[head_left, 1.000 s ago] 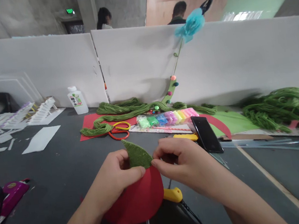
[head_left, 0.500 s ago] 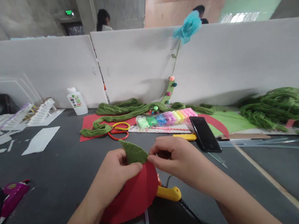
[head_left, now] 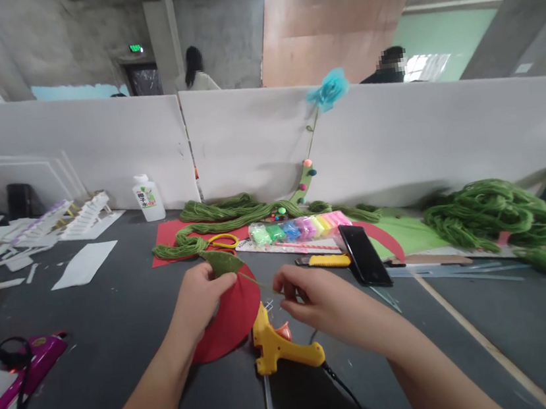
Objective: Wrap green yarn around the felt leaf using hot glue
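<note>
My left hand grips a rounded red paper piece near its top, thumb in front. Its pointed top end is covered in green yarn. Thin and taut, a strand of green yarn runs from that tip to my right hand, whose fingers pinch it. Just below and right of the red piece lies a yellow hot glue gun, its cord trailing toward the front edge. Scissors with red and yellow handles rest behind my left hand, partly hidden.
Behind my hands are bundles of green yarn, packs of coloured clay, a yellow utility knife and a phone. A white bottle stands by the white partition. Two people are beyond it. A purple power strip lies left.
My right hand has drawn away from the green tip, leaving a yarn strand stretched between. The red piece has shifted up and left, uncovering the glue gun. The view tilts up.
</note>
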A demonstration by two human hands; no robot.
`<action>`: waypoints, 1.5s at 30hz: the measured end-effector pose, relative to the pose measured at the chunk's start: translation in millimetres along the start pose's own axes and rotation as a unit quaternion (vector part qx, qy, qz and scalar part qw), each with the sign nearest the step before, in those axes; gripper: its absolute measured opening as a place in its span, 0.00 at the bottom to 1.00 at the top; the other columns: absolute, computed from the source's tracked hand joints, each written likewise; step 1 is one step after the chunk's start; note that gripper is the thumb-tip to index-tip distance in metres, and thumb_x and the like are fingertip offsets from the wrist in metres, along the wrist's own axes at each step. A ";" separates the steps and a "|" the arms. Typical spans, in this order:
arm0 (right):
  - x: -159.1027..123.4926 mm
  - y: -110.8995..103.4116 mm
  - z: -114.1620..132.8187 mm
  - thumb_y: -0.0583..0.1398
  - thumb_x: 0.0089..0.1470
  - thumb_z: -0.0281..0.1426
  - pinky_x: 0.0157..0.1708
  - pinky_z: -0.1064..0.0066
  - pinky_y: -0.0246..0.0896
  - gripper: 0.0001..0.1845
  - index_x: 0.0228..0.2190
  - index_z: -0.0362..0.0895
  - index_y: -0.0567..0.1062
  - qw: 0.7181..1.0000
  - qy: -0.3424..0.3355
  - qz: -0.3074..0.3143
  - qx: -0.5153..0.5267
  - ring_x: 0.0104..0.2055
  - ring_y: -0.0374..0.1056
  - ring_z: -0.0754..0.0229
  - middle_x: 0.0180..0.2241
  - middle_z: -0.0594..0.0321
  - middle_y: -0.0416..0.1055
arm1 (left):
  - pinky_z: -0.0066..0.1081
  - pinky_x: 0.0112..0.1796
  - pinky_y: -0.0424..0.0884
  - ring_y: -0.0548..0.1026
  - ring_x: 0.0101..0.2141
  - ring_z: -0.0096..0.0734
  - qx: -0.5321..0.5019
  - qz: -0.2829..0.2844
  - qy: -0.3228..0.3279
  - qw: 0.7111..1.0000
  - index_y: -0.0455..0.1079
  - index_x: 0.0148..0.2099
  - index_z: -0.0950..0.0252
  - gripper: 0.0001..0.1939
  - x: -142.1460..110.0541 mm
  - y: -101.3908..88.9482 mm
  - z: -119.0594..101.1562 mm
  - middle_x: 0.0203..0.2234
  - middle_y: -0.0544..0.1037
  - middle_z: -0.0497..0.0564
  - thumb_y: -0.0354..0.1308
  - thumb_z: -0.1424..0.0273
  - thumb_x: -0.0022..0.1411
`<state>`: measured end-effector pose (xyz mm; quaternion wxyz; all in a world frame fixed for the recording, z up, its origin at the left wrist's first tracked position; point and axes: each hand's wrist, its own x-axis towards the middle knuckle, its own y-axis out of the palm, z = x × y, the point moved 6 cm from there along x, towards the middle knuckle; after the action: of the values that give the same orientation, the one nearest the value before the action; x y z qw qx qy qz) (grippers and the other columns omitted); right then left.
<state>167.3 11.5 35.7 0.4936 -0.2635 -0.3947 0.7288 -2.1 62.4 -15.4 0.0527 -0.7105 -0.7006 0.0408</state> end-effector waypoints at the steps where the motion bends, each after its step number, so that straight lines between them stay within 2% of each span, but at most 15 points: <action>1: 1.1 -1.1 -0.8 0.52 0.52 0.26 0.23 0.75 0.53 0.05 0.33 0.45 0.66 1.000 -0.004 -0.007 -0.018 0.25 0.61 0.65 0.26 0.67 0.68 | 0.26 0.25 0.62 0.68 0.23 0.28 0.001 -0.006 0.003 1.000 0.70 0.28 0.67 0.06 1.1 -0.8 0.7 0.20 0.74 0.44 0.59 0.69 0.46; 7: 16.7 -3.7 -23.0 0.49 0.50 0.21 0.29 0.72 0.57 0.11 0.31 0.42 0.69 0.994 0.008 -0.031 -0.101 0.31 0.65 0.61 0.31 0.59 0.71 | 0.25 0.21 0.56 0.63 0.19 0.25 0.026 -0.030 -0.001 0.999 0.68 0.24 0.66 0.05 3.4 -1.4 8.3 0.17 0.68 0.42 0.59 0.68 0.44; 10: 22.1 5.9 -31.1 0.50 0.50 0.20 0.35 0.70 0.59 0.15 0.35 0.42 0.73 0.990 0.002 -0.011 -0.141 0.38 0.68 0.58 0.36 0.56 0.73 | 0.25 0.20 0.54 0.59 0.18 0.23 0.045 -0.038 -0.005 0.998 0.67 0.22 0.65 0.06 2.5 1.4 10.1 0.15 0.66 0.40 0.59 0.68 0.43; 14: 19.2 22.1 -25.2 0.56 0.46 0.22 0.44 0.64 0.58 0.14 0.37 0.41 0.75 0.978 -0.018 0.020 -0.207 0.48 0.64 0.50 0.46 0.50 0.68 | 0.25 0.20 0.52 0.57 0.17 0.22 0.058 -0.046 0.001 0.997 0.65 0.20 0.64 0.07 3.3 1.9 9.7 0.14 0.63 0.39 0.59 0.69 0.43; 16: 13.3 31.7 -18.1 0.56 0.46 0.22 0.40 0.62 0.60 0.12 0.35 0.39 0.76 0.970 -0.019 0.050 -0.237 0.44 0.66 0.48 0.43 0.47 0.69 | 0.25 0.19 0.51 0.55 0.17 0.21 0.060 -0.054 0.004 0.997 0.64 0.20 0.64 0.07 5.2 -1.2 10.0 0.13 0.61 0.39 0.59 0.69 0.43; 19: 2.5 51.1 -6.0 0.58 0.43 0.22 0.29 0.63 0.63 0.11 0.32 0.37 0.77 0.956 -0.022 0.117 -0.267 0.33 0.70 0.49 0.34 0.49 0.73 | 0.25 0.19 0.49 0.52 0.16 0.21 0.054 -0.073 0.002 0.996 0.63 0.20 0.64 0.08 8.9 -7.7 11.5 0.11 0.57 0.37 0.59 0.69 0.44; 23: -3.1 73.4 4.2 0.57 0.43 0.19 0.28 0.63 0.63 0.18 0.39 0.34 0.75 0.943 -0.021 0.150 -0.298 0.36 0.70 0.45 0.36 0.46 0.72 | 0.25 0.18 0.48 0.53 0.15 0.21 0.031 -0.086 -0.002 0.996 0.64 0.22 0.64 0.06 11.9 -11.3 12.5 0.10 0.57 0.37 0.58 0.69 0.45; 25: -2.2 78.4 3.4 0.55 0.44 0.17 0.27 0.64 0.62 0.19 0.41 0.33 0.73 0.941 -0.014 0.154 -0.300 0.36 0.71 0.46 0.38 0.44 0.72 | 0.25 0.18 0.48 0.53 0.15 0.21 0.020 -0.088 -0.004 0.996 0.64 0.21 0.64 0.06 12.1 -11.6 12.2 0.10 0.57 0.37 0.59 0.69 0.45; 27: -1.6 77.7 0.8 0.55 0.43 0.17 0.24 0.68 0.59 0.20 0.42 0.35 0.72 0.945 -0.017 0.167 -0.282 0.34 0.71 0.50 0.38 0.46 0.72 | 0.24 0.17 0.48 0.54 0.14 0.21 0.011 -0.090 -0.004 0.996 0.64 0.21 0.64 0.07 12.5 -13.2 11.8 0.09 0.57 0.37 0.60 0.69 0.44; 31: -4.6 60.0 -1.3 0.61 0.38 0.26 0.16 0.75 0.49 0.18 0.36 0.43 0.72 0.951 -0.054 0.222 -0.210 0.25 0.67 0.60 0.31 0.61 0.73 | 0.24 0.17 0.48 0.55 0.14 0.21 -0.009 -0.107 -0.008 0.994 0.65 0.21 0.64 0.06 17.4 -23.4 13.4 0.09 0.58 0.37 0.60 0.70 0.43; 33: -7.5 46.6 4.2 0.61 0.37 0.27 0.17 0.77 0.49 0.20 0.37 0.45 0.70 0.956 -0.083 0.252 -0.121 0.24 0.63 0.64 0.29 0.66 0.70 | 0.24 0.16 0.49 0.56 0.13 0.22 -0.021 -0.117 -0.014 0.993 0.66 0.21 0.64 0.06 21.7 -29.4 15.5 0.08 0.58 0.37 0.60 0.70 0.42; 36: -6.3 20.8 16.4 0.63 0.37 0.28 0.23 0.77 0.56 0.19 0.36 0.45 0.67 0.970 -0.112 0.213 0.022 0.27 0.60 0.65 0.31 0.67 0.65 | 0.23 0.16 0.51 0.56 0.13 0.21 -0.043 -0.114 -0.022 0.992 0.66 0.21 0.65 0.06 26.4 -33.0 17.3 0.08 0.58 0.37 0.59 0.69 0.42; 40: 2.7 -6.3 15.3 0.59 0.49 0.33 0.34 0.72 0.64 0.07 0.33 0.45 0.67 0.985 -0.070 0.036 0.153 0.34 0.65 0.61 0.34 0.64 0.66 | 0.23 0.17 0.52 0.55 0.12 0.19 -0.069 -0.079 -0.032 0.994 0.67 0.20 0.65 0.05 23.2 -25.6 12.8 0.08 0.59 0.37 0.60 0.71 0.42; 43: 5.0 -8.9 7.8 0.56 0.54 0.35 0.34 0.71 0.66 0.07 0.37 0.48 0.69 0.976 -0.069 -0.058 0.199 0.36 0.68 0.59 0.36 0.63 0.69 | 0.22 0.19 0.56 0.58 0.14 0.19 -0.083 -0.046 -0.033 0.995 0.69 0.23 0.66 0.03 14.1 -17.4 4.1 0.10 0.62 0.37 0.61 0.72 0.44; 45: 2.2 -8.5 1.7 0.56 0.54 0.36 0.30 0.71 0.67 0.07 0.35 0.48 0.69 0.971 -0.077 -0.112 0.198 0.32 0.69 0.59 0.32 0.63 0.71 | 0.22 0.22 0.60 0.63 0.17 0.21 -0.090 -0.028 -0.032 0.995 0.71 0.26 0.66 0.03 7.1 -13.4 -2.4 0.13 0.67 0.40 0.61 0.72 0.46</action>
<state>169.5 14.8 43.8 0.5824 -0.0579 -0.3060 0.7509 -15.0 69.6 -11.2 -0.0328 -0.6911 -0.7220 -0.0010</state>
